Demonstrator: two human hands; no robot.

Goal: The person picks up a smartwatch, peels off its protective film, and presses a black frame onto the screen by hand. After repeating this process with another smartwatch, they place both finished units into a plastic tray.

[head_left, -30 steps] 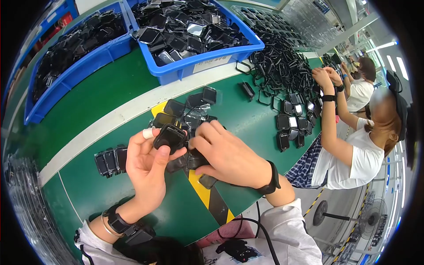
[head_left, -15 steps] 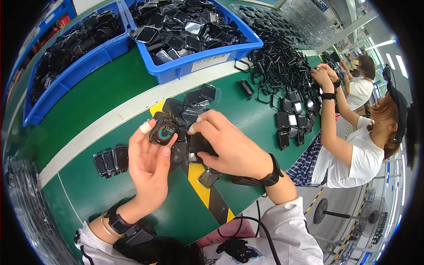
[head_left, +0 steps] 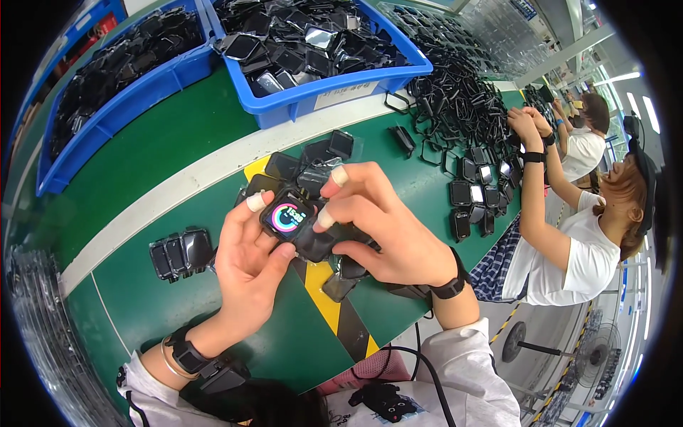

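Watch [head_left: 286, 215]: glossy glass-like face, smooth dark casing. Tabletop [head_left: 135, 306]: smooth, faint sheen. Striped tape [head_left: 324, 302] on it: smooth. Front bin [head_left: 284, 114]: smooth plastic, slight gloss; label [head_left: 345, 95] looks like matt paper. Flat panel [head_left: 319, 37] inside: mirror-glossy. Wrapped pieces [head_left: 181, 252]: dark, shiny, in crinkly clear plastic film. Heaped frames [head_left: 455, 92]: dark plastic look, mostly dull. Finger wrap [head_left: 257, 202]: matt, material unclear. Bangle [head_left: 169, 359]: shiny, metal-looking. Sleeve [head_left: 459, 363]: soft matt cloth. Wristband [head_left: 452, 287]: matt, material unclear.
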